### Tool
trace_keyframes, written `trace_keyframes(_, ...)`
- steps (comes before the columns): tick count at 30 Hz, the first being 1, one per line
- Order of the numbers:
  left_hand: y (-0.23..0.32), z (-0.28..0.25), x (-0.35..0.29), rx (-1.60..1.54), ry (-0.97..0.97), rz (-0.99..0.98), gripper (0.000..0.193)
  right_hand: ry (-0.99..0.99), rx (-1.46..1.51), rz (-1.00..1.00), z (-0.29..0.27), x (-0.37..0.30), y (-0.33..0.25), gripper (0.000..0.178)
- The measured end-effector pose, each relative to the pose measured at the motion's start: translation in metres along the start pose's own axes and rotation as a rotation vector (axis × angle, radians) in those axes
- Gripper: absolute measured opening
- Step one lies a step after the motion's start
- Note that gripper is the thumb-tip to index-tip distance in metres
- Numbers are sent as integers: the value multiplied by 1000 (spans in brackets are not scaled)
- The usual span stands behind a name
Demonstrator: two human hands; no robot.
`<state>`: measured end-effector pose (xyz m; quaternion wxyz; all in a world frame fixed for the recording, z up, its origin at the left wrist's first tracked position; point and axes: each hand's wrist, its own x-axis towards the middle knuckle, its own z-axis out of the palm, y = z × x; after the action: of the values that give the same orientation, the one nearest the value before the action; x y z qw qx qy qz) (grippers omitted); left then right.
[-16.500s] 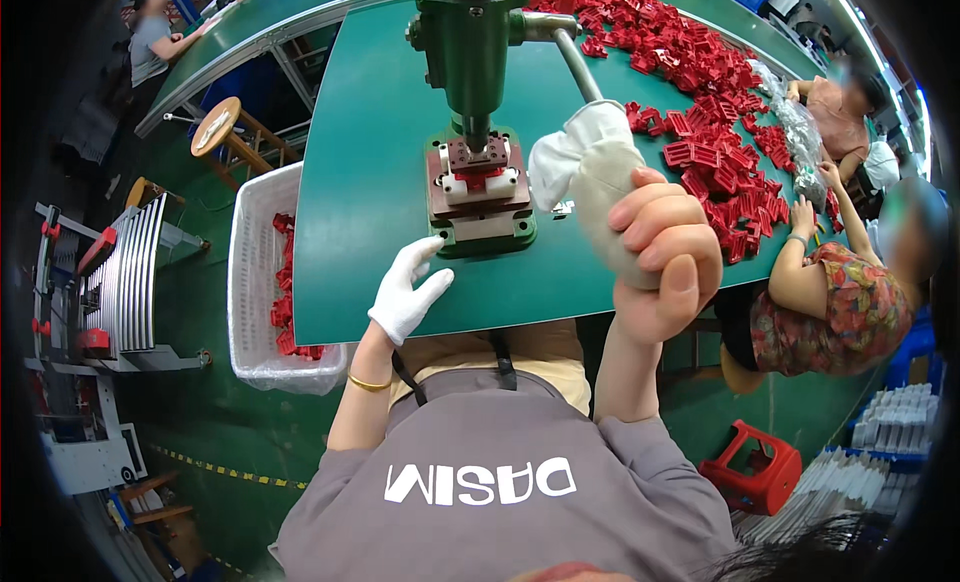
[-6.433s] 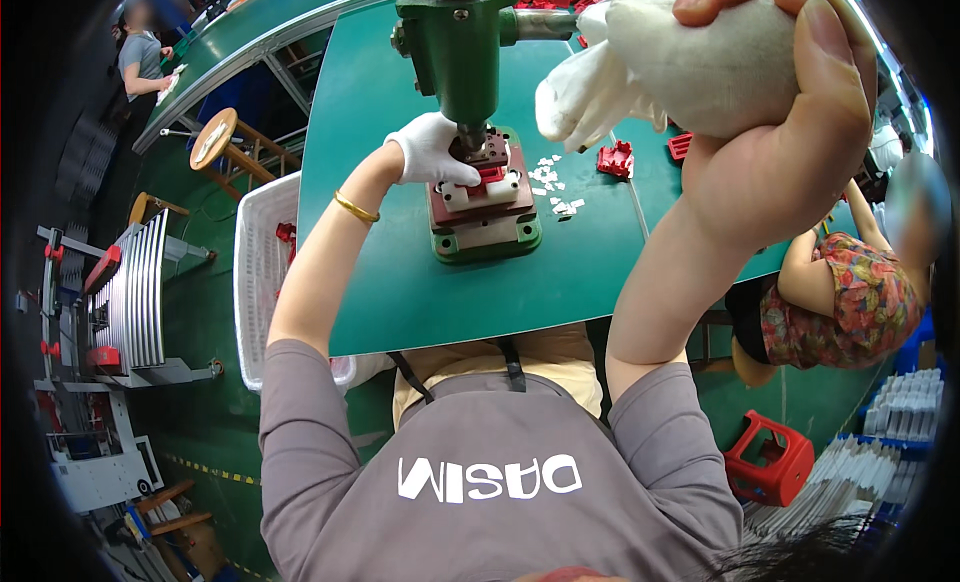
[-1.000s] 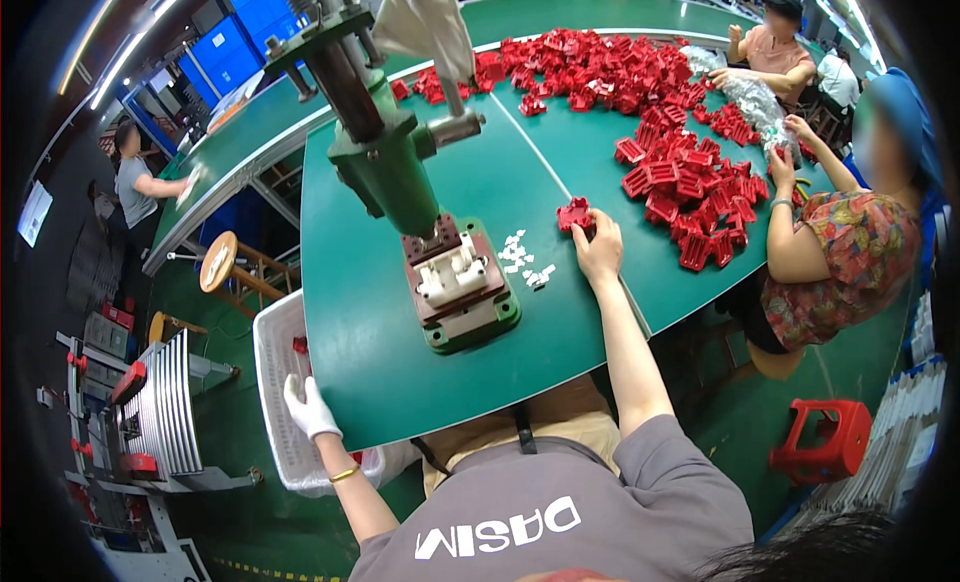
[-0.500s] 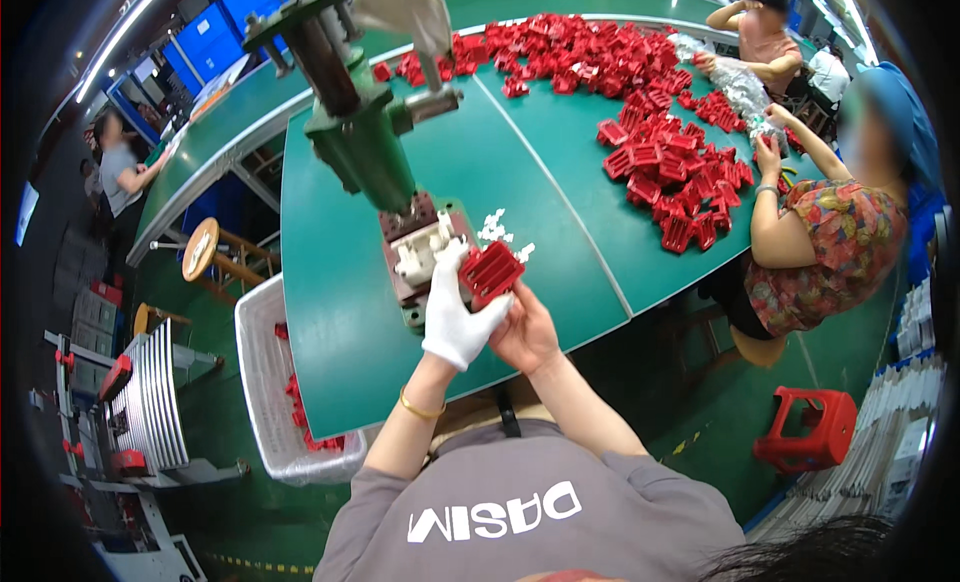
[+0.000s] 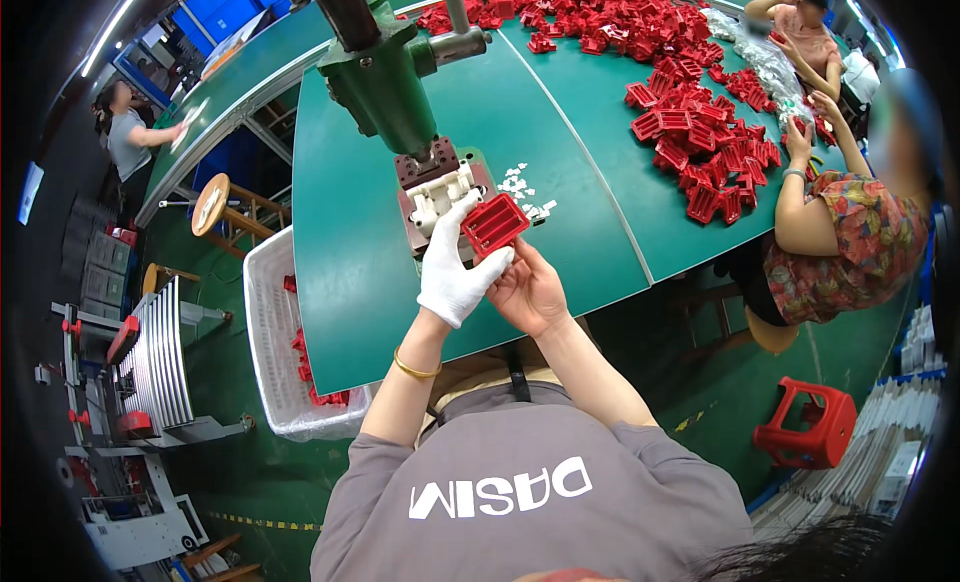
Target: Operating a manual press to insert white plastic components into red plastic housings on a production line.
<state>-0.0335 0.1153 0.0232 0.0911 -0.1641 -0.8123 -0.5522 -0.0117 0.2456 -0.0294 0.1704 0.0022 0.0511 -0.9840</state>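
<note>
A red plastic part [image 5: 495, 225], shaped like a little box with long slots, is being pinched between the thumb and fingers of the left hand [image 5: 455, 282], which is being covered by a soft white glove. Its near edge is being met by the curled bare fingers of the right hand [image 5: 532, 290]; whether they are gripping cannot be told. Just past the left fingertips, a smooth white block [image 5: 428, 206] is being held under a hard green metal press [image 5: 385, 94]. Right of the fingers, flat white bits [image 5: 514, 185] and, farther off, a bumpy red heap [image 5: 700, 142] are being held up by a smooth green table [image 5: 350, 292].
</note>
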Motion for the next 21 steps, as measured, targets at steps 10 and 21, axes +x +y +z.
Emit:
trace_keyframes(10,-8,-15,-3,-77,-13,-32,70,81,-160,111,-15,5,3,34)
trace_keyframes(21,-31,-27,-19,28,30,-67,70,22,-1209,-468,81,-24,-79,31)
